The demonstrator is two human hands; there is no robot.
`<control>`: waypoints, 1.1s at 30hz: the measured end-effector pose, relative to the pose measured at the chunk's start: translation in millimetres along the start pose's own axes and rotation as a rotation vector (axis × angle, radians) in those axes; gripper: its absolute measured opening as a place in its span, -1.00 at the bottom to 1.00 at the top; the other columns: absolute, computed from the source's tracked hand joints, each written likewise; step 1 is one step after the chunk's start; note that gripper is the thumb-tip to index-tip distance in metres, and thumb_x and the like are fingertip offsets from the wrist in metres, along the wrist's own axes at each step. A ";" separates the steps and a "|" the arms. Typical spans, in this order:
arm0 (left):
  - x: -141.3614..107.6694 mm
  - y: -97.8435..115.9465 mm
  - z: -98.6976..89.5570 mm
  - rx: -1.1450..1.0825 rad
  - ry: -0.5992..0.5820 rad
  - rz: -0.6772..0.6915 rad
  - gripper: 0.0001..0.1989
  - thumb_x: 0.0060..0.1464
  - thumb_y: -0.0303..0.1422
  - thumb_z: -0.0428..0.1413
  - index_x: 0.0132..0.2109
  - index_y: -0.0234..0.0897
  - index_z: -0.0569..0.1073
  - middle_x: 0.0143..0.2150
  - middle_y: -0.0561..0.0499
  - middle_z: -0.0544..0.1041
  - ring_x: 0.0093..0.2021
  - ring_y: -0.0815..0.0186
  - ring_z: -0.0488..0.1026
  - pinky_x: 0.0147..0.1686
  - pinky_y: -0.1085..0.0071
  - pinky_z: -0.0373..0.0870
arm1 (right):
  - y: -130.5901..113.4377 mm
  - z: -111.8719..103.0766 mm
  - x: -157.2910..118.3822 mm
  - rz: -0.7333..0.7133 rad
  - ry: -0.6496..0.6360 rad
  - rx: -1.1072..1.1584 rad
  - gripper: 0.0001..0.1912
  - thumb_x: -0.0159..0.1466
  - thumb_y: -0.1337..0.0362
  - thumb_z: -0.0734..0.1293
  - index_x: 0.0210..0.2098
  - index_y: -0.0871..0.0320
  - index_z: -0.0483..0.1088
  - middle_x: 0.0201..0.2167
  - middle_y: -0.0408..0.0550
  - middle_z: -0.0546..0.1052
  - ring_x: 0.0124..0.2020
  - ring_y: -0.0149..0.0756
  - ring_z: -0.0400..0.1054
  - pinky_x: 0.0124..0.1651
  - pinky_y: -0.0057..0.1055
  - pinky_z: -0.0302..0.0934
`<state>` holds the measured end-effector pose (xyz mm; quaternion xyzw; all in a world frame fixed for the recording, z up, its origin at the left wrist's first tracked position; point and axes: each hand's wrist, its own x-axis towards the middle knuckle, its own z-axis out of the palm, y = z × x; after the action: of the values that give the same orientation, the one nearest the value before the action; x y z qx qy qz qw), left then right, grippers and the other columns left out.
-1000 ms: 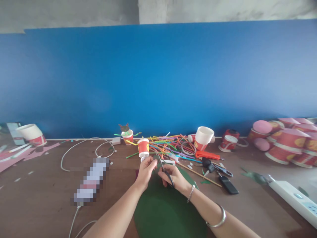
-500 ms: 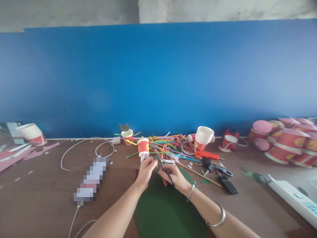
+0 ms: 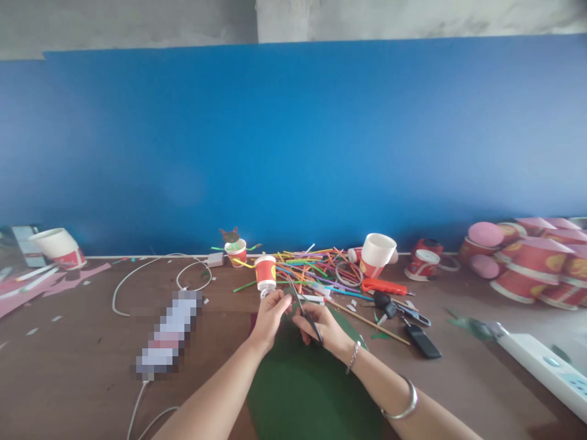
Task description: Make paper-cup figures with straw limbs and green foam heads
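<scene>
My right hand (image 3: 323, 324) is closed around a pair of black-handled scissors (image 3: 310, 319), whose blades point up and away to the left. Just left of the blades, my left hand (image 3: 274, 313) pinches a small piece of dark green paper (image 3: 290, 297), mostly covered by the fingers. Below both hands lies a large dark green sheet of paper (image 3: 312, 391). Directly beyond my left hand stands a red-and-white paper cup (image 3: 266, 273) with a yellow arm sticking out. Behind it, another paper cup (image 3: 236, 253) has green arms and a dark eared shape on top.
Colourful pipe cleaners (image 3: 316, 266) lie heaped beyond my hands. To the right are an orange tool (image 3: 384, 286), keys (image 3: 386, 304), a wooden stick (image 3: 367, 320) and a power strip (image 3: 545, 366). A pixelated phone-like object (image 3: 169, 333) with a white cable lies left. Cups (image 3: 532, 269) are piled far right.
</scene>
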<state>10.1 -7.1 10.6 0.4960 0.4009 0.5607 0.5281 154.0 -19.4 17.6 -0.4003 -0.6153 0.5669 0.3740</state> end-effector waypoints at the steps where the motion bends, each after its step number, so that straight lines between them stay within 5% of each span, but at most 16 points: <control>1: 0.0 0.0 -0.2 0.002 0.001 0.004 -0.70 0.00 -0.26 0.12 -0.58 -0.29 0.27 -0.59 0.13 0.27 -0.49 0.42 0.18 -0.40 0.47 0.11 | 0.2 0.0 0.0 0.000 -0.002 0.001 -0.66 0.06 0.03 0.37 -0.51 0.18 0.27 -0.79 -0.27 0.31 -0.75 -0.50 0.15 -0.65 -0.54 0.01; 33: 0.2 2.7 -0.8 0.034 0.019 0.030 -0.68 -0.02 -0.23 0.13 -0.60 -0.28 0.28 -0.59 0.11 0.29 -0.49 0.40 0.20 -0.40 0.46 0.13 | 6.0 -1.4 0.4 -0.018 -0.010 -0.030 -0.70 0.11 0.08 0.35 -0.52 0.17 0.26 -0.80 -0.29 0.29 -0.76 -0.52 0.13 -0.67 -0.56 0.00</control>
<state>8.8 -7.1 13.0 0.5055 0.4077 0.5663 0.5075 155.5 -18.3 11.8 -0.3977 -0.6291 0.5561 0.3700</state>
